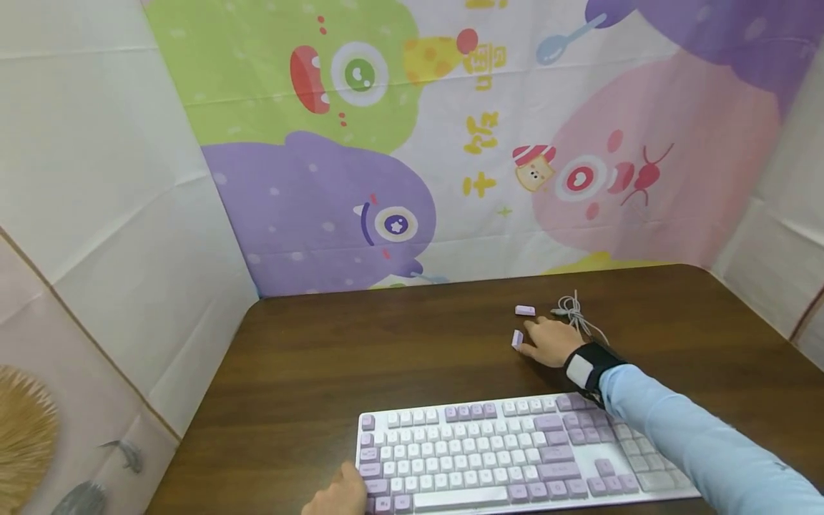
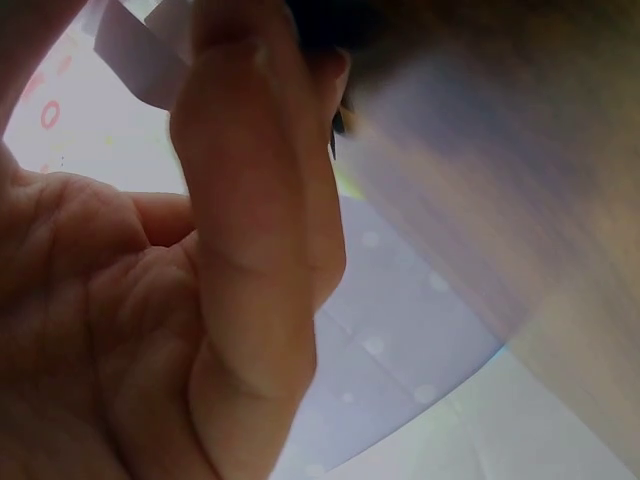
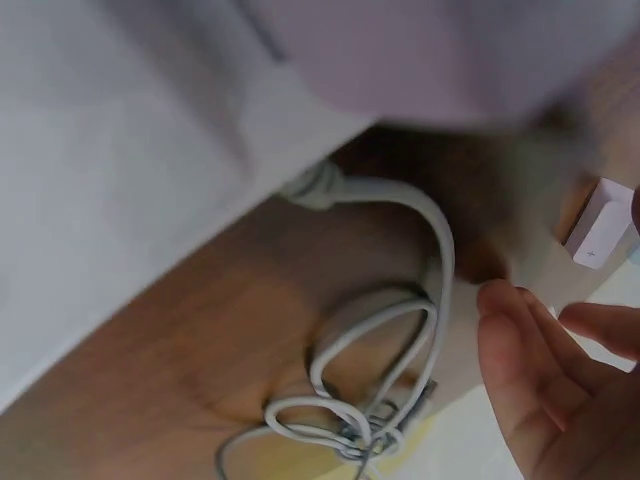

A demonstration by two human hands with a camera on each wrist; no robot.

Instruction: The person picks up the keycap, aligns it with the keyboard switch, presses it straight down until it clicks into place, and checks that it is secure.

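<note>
A white keyboard point(image 1: 476, 458) with white and lilac keys lies at the front of the brown table. My left hand point(image 1: 340, 493) holds its lower left edge; the left wrist view shows the curled fingers point(image 2: 250, 210) close up, beside a pale lilac piece point(image 2: 140, 55). Behind the keyboard, my right hand point(image 1: 552, 342) reaches over the table, fingers extended beside a loose lilac keycap point(image 1: 518, 339). Whether the fingertips touch it, I cannot tell. This long keycap point(image 3: 603, 225) bears a small plus mark in the right wrist view. Another lilac keycap point(image 1: 525, 310) lies just beyond the fingers.
A bundled grey cable point(image 1: 573, 311) lies right behind my right hand; the right wrist view shows the cable point(image 3: 440, 240) running out of the keyboard's back edge. A cartoon-printed cloth point(image 1: 360, 179) hangs behind the table point(image 1: 309, 357). My right forearm passes over the keyboard's right end.
</note>
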